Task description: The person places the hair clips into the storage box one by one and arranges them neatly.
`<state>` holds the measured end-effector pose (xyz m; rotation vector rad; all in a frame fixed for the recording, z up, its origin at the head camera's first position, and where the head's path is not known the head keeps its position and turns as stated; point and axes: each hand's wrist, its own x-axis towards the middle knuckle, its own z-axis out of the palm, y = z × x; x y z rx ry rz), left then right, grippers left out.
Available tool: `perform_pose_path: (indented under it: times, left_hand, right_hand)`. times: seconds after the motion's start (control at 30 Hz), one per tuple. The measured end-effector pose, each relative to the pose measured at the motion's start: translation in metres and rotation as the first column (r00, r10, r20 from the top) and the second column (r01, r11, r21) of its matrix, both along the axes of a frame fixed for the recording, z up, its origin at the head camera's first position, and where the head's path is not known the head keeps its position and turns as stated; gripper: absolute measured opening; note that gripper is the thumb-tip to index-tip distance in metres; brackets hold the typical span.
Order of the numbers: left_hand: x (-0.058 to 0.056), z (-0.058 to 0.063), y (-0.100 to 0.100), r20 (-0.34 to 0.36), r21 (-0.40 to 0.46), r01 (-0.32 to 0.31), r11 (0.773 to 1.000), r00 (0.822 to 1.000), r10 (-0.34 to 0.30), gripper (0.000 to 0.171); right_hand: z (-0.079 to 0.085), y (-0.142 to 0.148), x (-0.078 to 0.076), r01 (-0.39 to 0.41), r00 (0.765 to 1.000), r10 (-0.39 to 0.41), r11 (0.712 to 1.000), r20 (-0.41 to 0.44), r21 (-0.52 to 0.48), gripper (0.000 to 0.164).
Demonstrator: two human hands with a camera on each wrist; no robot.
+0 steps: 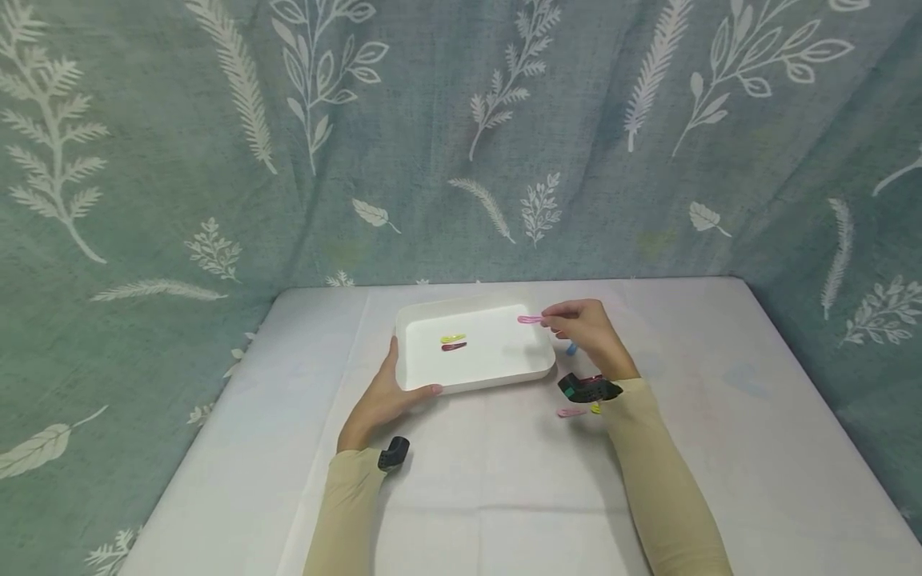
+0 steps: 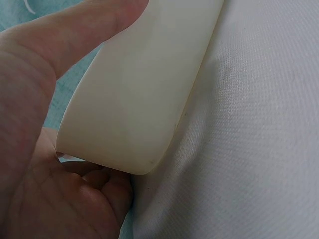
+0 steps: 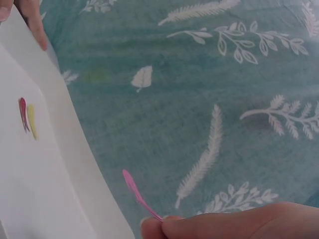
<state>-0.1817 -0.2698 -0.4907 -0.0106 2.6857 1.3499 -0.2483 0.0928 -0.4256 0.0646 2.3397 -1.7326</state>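
A teal leaf-print cloth [image 1: 432, 160] hangs behind a white-covered table [image 1: 468, 480]. On my feed, the left hand [image 1: 382, 400] grips the left end of a white tray [image 1: 497, 352] — thumb against its near wall. The right hand [image 1: 589, 334] pinches a pink clip [image 1: 529, 319] over the tray's right end. I see a yellow clip [image 1: 453, 339] and a dark red clip [image 1: 454, 347] side by side in the tray's left half — and a second pink clip [image 1: 569, 413] on the table, near and right.
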Motion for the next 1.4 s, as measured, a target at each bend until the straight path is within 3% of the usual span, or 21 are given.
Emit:
perform_pose_path:
  times: [0.33,0.63,1.4]
  left_hand:
    - [0.0,0.0,-0.003,-0.017,0.004,0.007,1.0,1.0,-0.006,0.141]
    - [-0.001,0.0,-0.001,-0.026,0.004,0.013,1.0,1.0,-0.013,0.141]
    - [0.003,0.004,-0.001,-0.012,0.002,0.002,1.0,1.0,-0.002,0.141]
  right_hand:
    - [0.002,-0.026,-0.002,-0.075,0.997,0.073,0.996,-0.034,-0.043,0.024]
    - [-0.005,-0.042,-0.004,-0.104,0.995,0.104,0.989,-0.012,-0.107,0.025]
    - [-0.018,-0.077,-0.013,-0.151,0.987,0.155,0.982,0.03,-0.117,0.023]
